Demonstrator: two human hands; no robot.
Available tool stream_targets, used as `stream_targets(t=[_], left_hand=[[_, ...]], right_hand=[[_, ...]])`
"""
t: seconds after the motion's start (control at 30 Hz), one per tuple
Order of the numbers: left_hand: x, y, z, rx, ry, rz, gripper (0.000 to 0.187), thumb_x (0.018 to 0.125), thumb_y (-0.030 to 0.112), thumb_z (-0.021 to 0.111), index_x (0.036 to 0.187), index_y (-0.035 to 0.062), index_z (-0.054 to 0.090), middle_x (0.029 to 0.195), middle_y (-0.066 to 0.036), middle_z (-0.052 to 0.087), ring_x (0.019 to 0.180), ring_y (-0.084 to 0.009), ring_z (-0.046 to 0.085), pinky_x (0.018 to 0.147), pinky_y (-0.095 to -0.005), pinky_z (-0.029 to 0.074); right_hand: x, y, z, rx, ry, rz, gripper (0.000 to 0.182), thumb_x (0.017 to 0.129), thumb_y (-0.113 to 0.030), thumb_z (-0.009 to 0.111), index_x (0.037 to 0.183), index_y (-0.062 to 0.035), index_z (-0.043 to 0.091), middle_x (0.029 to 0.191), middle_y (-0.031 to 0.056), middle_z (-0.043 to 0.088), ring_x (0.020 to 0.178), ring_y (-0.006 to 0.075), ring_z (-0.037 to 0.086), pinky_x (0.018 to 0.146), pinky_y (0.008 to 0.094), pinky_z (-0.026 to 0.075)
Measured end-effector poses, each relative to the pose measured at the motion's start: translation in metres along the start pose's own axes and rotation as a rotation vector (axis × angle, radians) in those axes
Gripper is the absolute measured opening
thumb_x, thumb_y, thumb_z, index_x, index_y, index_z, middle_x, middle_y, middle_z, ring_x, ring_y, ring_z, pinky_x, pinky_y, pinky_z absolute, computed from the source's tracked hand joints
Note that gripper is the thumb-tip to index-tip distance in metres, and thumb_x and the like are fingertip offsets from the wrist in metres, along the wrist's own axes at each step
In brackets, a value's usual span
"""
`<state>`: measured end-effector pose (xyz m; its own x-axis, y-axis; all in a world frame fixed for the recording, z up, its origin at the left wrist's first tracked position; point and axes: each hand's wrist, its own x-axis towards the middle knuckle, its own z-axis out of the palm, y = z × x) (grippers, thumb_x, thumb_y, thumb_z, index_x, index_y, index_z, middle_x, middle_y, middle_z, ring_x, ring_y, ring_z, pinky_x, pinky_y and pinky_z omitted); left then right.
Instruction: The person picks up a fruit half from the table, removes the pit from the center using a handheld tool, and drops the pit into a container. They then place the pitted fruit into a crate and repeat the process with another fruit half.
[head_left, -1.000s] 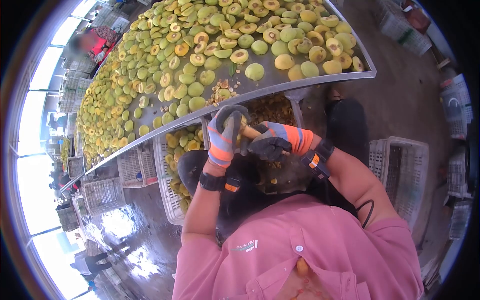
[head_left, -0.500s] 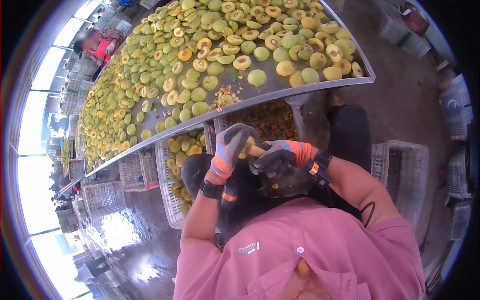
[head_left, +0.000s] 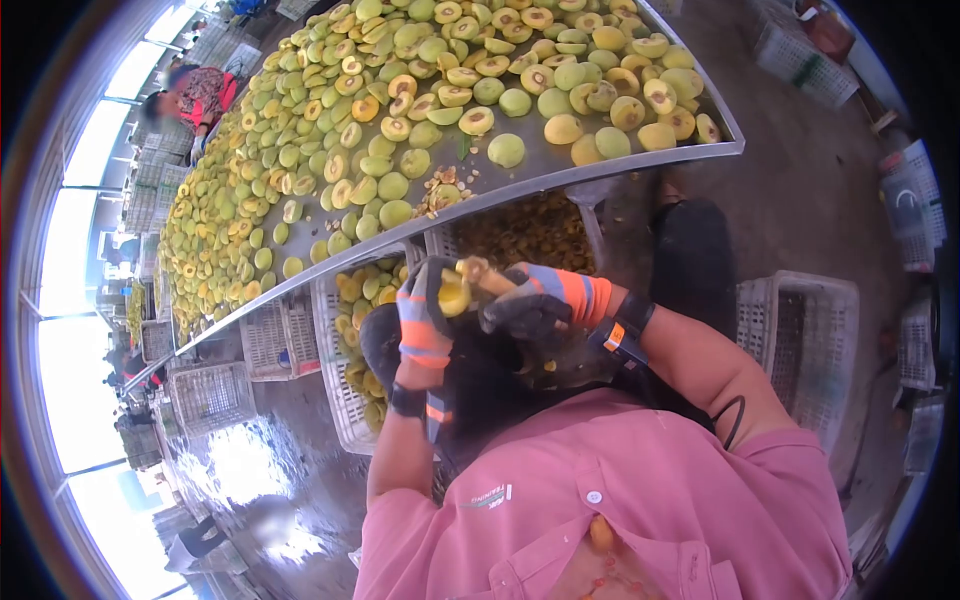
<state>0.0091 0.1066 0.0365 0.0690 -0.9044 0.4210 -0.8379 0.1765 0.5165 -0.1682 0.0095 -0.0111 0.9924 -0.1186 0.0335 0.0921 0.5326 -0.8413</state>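
My left hand (head_left: 422, 312), in a grey and orange glove, closes round a yellow-green stone fruit half (head_left: 455, 294) with its cut side facing right. A short wooden-handled tool (head_left: 495, 284) is gripped in my right hand (head_left: 541, 303), gloved the same way. A brown lump like a fruit stone (head_left: 472, 268) shows at the tool's far end, close above the fruit half. Both hands are over my lap, below the table's near edge. Halved stone fruit (head_left: 395, 185) covers much of the metal table (head_left: 490, 183), with a small heap of pale bits (head_left: 440, 190) near its rim.
Under the table edge stand a crate of fruit halves (head_left: 352, 345) and a crate of brown scraps (head_left: 525, 240). A white crate (head_left: 797, 350) is on the right. Stacked crates line the left, where other people (head_left: 205, 95) are at the table's far side.
My hands have moved apart slightly. My left hand has turned so the fruit half shows, and the tool's tip with the brown lump has lifted from it. The view has shifted a little.
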Motion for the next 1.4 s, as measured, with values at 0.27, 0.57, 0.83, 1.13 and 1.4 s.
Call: stream_targets(t=[0.27, 0.57, 0.83, 1.13, 1.4], left_hand=[[-0.026, -0.065, -0.098, 0.943, -0.139, -0.894, 0.04, 0.081, 0.037, 0.067, 0.103, 0.0038, 0.066, 0.112, -0.021, 0.063, 0.102, -0.0371, 0.059, 0.087, -0.041, 0.047], [0.101, -0.074, 0.019, 0.549, -0.31, -0.552, 0.057, 0.081, 0.049, 0.062, 0.118, 0.0056, 0.06, 0.114, -0.017, 0.064, 0.108, -0.0319, 0.06, 0.092, -0.0385, 0.046], [0.154, -0.092, 0.053, 0.533, -0.736, -0.675, 0.073, 0.075, 0.046, 0.069, 0.132, 0.0045, 0.049, 0.127, -0.018, 0.058, 0.116, -0.032, 0.056, 0.096, -0.0374, 0.045], [0.159, -0.128, 0.052, -0.016, -0.85, -0.556, 0.059, 0.074, 0.037, 0.075, 0.119, 0.0036, 0.056, 0.11, -0.013, 0.064, 0.096, -0.0228, 0.06, 0.085, -0.0341, 0.046], [0.177, -0.09, 0.077, 0.283, -0.911, -0.426, 0.059, 0.074, 0.039, 0.074, 0.119, 0.0042, 0.059, 0.115, -0.016, 0.064, 0.099, -0.0288, 0.062, 0.087, -0.0376, 0.048]], right_hand=[[0.001, 0.007, -0.021, -1.013, 0.618, 0.447, 0.036, 0.079, -0.033, 0.062, 0.094, -0.0008, 0.065, 0.091, 0.0222, 0.066, 0.086, 0.0384, 0.063, 0.077, 0.0435, 0.049], [0.002, -0.01, -0.011, -0.826, 0.598, 0.278, 0.032, 0.081, -0.032, 0.062, 0.102, -0.0073, 0.063, 0.095, 0.0199, 0.066, 0.092, 0.0386, 0.061, 0.08, 0.0426, 0.048], [0.0, -0.005, -0.016, -0.876, 0.625, 0.144, 0.024, 0.083, -0.024, 0.063, 0.098, -0.0056, 0.062, 0.075, 0.014, 0.064, 0.063, 0.0258, 0.062, 0.062, 0.0359, 0.049], [-0.005, -0.021, -0.013, -0.84, 0.619, 0.214, 0.031, 0.079, -0.028, 0.064, 0.102, -0.0076, 0.063, 0.092, 0.019, 0.066, 0.089, 0.0378, 0.062, 0.078, 0.0413, 0.049], [-0.002, -0.015, -0.024, -0.842, 0.679, 0.143, 0.033, 0.079, -0.028, 0.064, 0.105, -0.0078, 0.063, 0.094, 0.018, 0.066, 0.091, 0.0382, 0.061, 0.079, 0.0412, 0.049]])
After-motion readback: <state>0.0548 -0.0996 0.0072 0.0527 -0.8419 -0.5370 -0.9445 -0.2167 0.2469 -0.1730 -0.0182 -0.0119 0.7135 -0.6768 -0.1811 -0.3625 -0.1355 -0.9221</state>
